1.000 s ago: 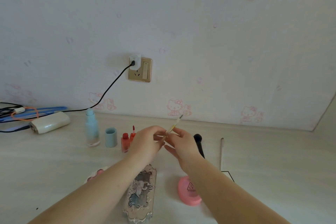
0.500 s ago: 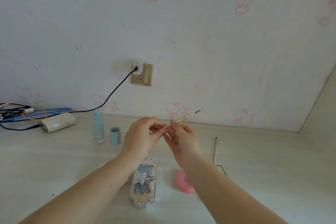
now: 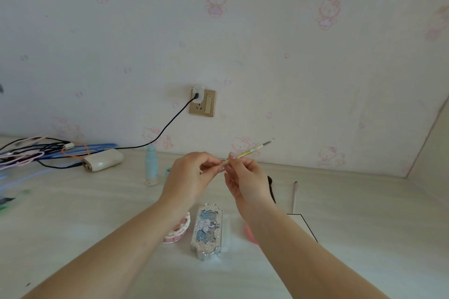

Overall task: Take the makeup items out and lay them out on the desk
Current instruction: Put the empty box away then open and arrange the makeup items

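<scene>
Thin yellow spoolie pencil (image 3: 245, 153) tilts up-right, above the laid-out makeup.

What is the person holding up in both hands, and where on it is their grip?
A thin yellow eyebrow pencil with a spoolie brush tip. Both hands pinch its lower end: right hand around the shaft, left hand at the very end. The brush tip is free.

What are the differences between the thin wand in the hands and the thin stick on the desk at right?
The yellow wand is pinched in the air by both hands, left hand and right hand; the pale stick lies on the desk. The wand tilts up to the right and ends in a small spiral brush; the stick points toward the wall. Both are slim.
</scene>
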Tool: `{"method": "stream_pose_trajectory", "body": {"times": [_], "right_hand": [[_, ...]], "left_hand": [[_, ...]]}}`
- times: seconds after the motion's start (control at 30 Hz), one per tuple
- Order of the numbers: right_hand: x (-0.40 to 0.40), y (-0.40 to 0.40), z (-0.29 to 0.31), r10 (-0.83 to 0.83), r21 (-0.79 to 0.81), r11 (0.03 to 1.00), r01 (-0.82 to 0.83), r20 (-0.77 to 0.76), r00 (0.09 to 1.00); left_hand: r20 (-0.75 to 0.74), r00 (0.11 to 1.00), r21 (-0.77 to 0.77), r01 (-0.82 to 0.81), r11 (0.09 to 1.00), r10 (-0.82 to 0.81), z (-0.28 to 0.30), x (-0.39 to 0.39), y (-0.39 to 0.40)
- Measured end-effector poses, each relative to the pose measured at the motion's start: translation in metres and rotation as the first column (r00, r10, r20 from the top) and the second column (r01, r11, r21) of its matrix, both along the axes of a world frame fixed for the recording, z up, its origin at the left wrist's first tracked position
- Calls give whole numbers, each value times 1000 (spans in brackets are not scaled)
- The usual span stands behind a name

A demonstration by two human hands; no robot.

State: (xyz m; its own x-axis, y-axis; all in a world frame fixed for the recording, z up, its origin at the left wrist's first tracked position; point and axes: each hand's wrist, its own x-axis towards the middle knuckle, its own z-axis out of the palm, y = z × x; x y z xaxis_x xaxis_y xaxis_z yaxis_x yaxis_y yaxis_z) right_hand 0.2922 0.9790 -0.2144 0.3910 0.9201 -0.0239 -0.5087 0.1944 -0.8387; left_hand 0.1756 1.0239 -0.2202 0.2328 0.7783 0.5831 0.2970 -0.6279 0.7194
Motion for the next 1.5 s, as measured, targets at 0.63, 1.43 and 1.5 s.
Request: {"method": "stream_pose_trajectory", "body": {"times": [0.63, 1.43, 1.5], "right_hand": [[-65, -32, -25, 226, -168, 971, -169, 872, 435], [-116, -29, -89, 214, -256, 957, -137, 941, -262], [-116, -30, -90, 205, -246, 959, -141, 945, -256]], "left_hand": [[-396, 914, 86, -61, 994, 90, -38, -139, -66], [-632, 775, -99, -81, 992, 0, -82, -194, -80], [-632, 775, -99, -80, 992, -1, -82, -194, -78]]}}
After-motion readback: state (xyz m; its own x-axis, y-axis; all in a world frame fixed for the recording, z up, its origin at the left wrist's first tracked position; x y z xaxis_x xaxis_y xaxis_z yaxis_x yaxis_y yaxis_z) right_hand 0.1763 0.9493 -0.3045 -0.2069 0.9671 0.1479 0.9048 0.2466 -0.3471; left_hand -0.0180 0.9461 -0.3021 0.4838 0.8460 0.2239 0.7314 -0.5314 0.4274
